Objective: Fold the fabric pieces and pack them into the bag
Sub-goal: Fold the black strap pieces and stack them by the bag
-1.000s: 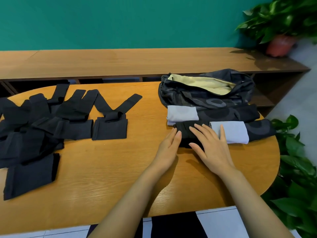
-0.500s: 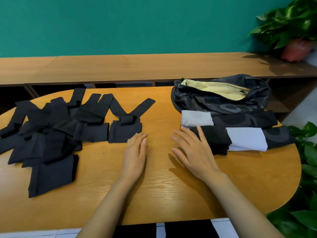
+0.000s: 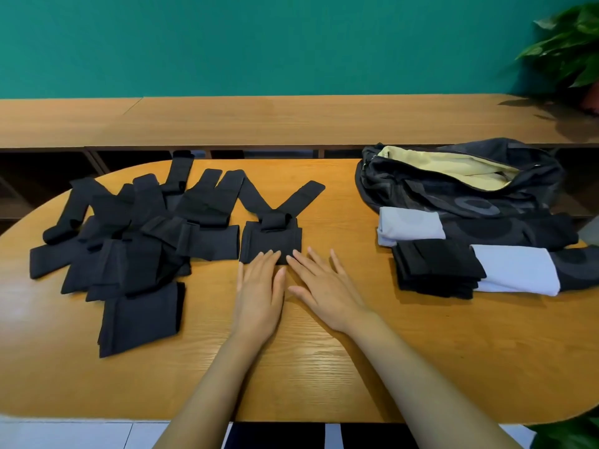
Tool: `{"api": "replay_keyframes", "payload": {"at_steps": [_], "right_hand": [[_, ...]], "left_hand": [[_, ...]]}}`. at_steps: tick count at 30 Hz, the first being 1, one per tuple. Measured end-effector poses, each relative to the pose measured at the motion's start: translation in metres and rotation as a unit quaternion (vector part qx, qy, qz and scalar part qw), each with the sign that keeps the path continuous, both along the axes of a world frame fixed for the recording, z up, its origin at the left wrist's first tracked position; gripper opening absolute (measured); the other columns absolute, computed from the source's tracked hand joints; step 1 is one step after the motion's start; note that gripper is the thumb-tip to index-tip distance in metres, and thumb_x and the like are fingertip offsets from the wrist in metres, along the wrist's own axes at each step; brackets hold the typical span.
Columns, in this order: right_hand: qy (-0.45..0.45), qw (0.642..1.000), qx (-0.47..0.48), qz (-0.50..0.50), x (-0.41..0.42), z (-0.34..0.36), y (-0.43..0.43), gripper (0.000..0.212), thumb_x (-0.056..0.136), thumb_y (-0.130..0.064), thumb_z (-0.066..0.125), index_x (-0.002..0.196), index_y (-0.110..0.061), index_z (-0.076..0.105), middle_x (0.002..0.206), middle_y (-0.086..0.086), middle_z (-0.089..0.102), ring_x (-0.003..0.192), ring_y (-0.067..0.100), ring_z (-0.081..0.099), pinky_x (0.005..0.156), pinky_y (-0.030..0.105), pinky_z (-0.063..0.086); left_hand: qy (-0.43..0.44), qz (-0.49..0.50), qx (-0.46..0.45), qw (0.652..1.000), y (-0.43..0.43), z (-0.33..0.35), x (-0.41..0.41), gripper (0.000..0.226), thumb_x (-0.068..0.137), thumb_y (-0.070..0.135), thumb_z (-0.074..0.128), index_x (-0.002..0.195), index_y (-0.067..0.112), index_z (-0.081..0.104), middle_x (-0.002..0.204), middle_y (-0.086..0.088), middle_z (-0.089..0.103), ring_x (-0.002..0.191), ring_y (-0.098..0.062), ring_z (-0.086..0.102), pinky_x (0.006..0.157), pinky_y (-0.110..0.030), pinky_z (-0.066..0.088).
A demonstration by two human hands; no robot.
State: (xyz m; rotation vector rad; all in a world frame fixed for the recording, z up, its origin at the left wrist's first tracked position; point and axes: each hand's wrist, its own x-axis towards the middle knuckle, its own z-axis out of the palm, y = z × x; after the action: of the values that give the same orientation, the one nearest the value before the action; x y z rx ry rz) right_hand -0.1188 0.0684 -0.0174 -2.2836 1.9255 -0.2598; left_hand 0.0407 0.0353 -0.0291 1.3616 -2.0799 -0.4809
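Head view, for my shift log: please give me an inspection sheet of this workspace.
Surface: wooden table, oval, holds everything.
Job's things: pile of unfolded black pieces at left; one piece at the hands; folded black stack in front of the open bag, beside two pale pieces.
Clutter: nothing seen.
Hands: left hand and right hand flat and open, fingertips at that piece's near edge.
Cables: nothing seen.
Surroundings: bench, green wall, plants.
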Motion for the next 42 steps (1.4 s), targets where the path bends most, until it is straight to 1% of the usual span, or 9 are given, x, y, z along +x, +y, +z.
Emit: {"api": "replay_keyframes", "payload": {"at_steps": [7, 10, 13, 18, 24, 29, 35, 38, 42], "right_hand": [[-0.013, 0.997, -0.028, -0.069, -0.018, 0.000, 0.028, 0.069, 0.095, -0.058, 0.009, 0.148, -0.025, 0.038, 0.156, -0.007, 0.034, 0.149, 0.010, 0.014, 0.123, 0.037, -0.002], [-0.029, 0.992, -0.070, -0.098, -0.033, -0.002, 0.049, 0.081, 0.093, -0.063, 0.000, 0.137, -0.022, 0.054, 0.143, -0.004, 0.051, 0.143, 0.010, 0.030, 0.121, 0.031, 0.003], [-0.045, 0.989, -0.094, -0.108, -0.044, -0.007, 0.065, 0.073, 0.096, -0.059, 0.010, 0.126, -0.019, 0.063, 0.129, -0.004, 0.060, 0.134, 0.011, 0.043, 0.118, 0.029, 0.007], [-0.079, 0.984, -0.121, -0.103, -0.048, -0.012, 0.071, 0.049, 0.101, -0.046, 0.030, 0.118, -0.020, 0.067, 0.120, -0.006, 0.062, 0.127, 0.008, 0.049, 0.120, 0.034, 0.011], [-0.104, 0.974, -0.179, -0.088, -0.049, -0.015, 0.074, 0.043, 0.099, -0.042, 0.032, 0.105, -0.024, 0.070, 0.107, -0.011, 0.065, 0.112, 0.000, 0.053, 0.118, 0.039, 0.022], [-0.120, 0.973, -0.181, -0.081, -0.050, -0.016, 0.074, 0.044, 0.098, -0.046, 0.037, 0.116, -0.022, 0.069, 0.119, -0.009, 0.063, 0.116, 0.000, 0.051, 0.117, 0.038, 0.024], [-0.084, 0.979, -0.174, -0.059, -0.054, -0.017, 0.074, 0.049, 0.092, -0.054, 0.048, 0.128, -0.024, 0.062, 0.135, -0.009, 0.059, 0.129, 0.006, 0.048, 0.118, 0.042, 0.023], [-0.082, 0.974, -0.204, -0.064, -0.053, -0.016, 0.075, 0.045, 0.093, -0.053, 0.043, 0.117, -0.024, 0.069, 0.121, -0.009, 0.068, 0.120, 0.006, 0.058, 0.118, 0.038, 0.022], [-0.100, 0.960, -0.252, -0.077, -0.053, -0.014, 0.077, 0.040, 0.093, -0.047, 0.045, 0.104, -0.023, 0.075, 0.101, -0.009, 0.074, 0.101, 0.005, 0.066, 0.116, 0.034, 0.022]], "left_hand": [[0.058, 0.030, 0.031, 0.997, 0.000, 0.003, 0.001, 0.046, 0.104, 0.034, 0.033, 0.145, 0.017, 0.043, 0.153, 0.000, 0.039, 0.146, -0.009, 0.020, 0.123, -0.040, 0.002], [0.046, 0.019, 0.024, 0.998, 0.000, 0.002, 0.000, 0.044, 0.105, 0.034, 0.034, 0.144, 0.019, 0.046, 0.151, 0.002, 0.042, 0.145, -0.008, 0.024, 0.123, -0.041, 0.001], [0.033, -0.001, 0.019, 0.999, 0.000, 0.002, 0.001, 0.043, 0.103, 0.036, 0.037, 0.141, 0.022, 0.050, 0.149, 0.004, 0.045, 0.143, -0.006, 0.027, 0.123, -0.038, 0.000], [0.032, -0.128, 0.013, 0.991, 0.003, 0.002, 0.004, 0.057, 0.088, 0.055, 0.052, 0.139, 0.029, 0.051, 0.149, 0.015, 0.040, 0.144, 0.002, 0.021, 0.122, -0.032, 0.008], [0.000, -0.166, 0.028, 0.986, 0.003, 0.001, 0.002, 0.050, 0.083, 0.043, 0.067, 0.130, 0.027, 0.058, 0.146, 0.011, 0.046, 0.143, -0.001, 0.025, 0.121, -0.029, 0.011], [-0.029, -0.163, -0.042, 0.985, 0.004, -0.004, 0.002, 0.042, 0.090, 0.048, 0.053, 0.118, 0.021, 0.069, 0.134, 0.003, 0.060, 0.134, -0.008, 0.044, 0.119, -0.037, 0.025], [-0.016, -0.148, -0.109, 0.983, 0.011, -0.002, 0.003, 0.061, 0.097, 0.059, 0.030, 0.102, 0.020, 0.075, 0.110, 0.004, 0.073, 0.117, -0.009, 0.060, 0.111, -0.030, 0.031], [0.007, -0.154, -0.120, 0.981, 0.016, 0.001, 0.004, 0.054, 0.097, 0.057, 0.036, 0.101, 0.020, 0.075, 0.105, 0.006, 0.074, 0.112, -0.007, 0.062, 0.110, -0.032, 0.032], [0.013, -0.173, -0.114, 0.978, 0.024, 0.001, 0.010, 0.047, 0.088, 0.057, 0.053, 0.111, 0.021, 0.072, 0.113, 0.009, 0.071, 0.115, 0.000, 0.058, 0.113, -0.032, 0.031]]}}
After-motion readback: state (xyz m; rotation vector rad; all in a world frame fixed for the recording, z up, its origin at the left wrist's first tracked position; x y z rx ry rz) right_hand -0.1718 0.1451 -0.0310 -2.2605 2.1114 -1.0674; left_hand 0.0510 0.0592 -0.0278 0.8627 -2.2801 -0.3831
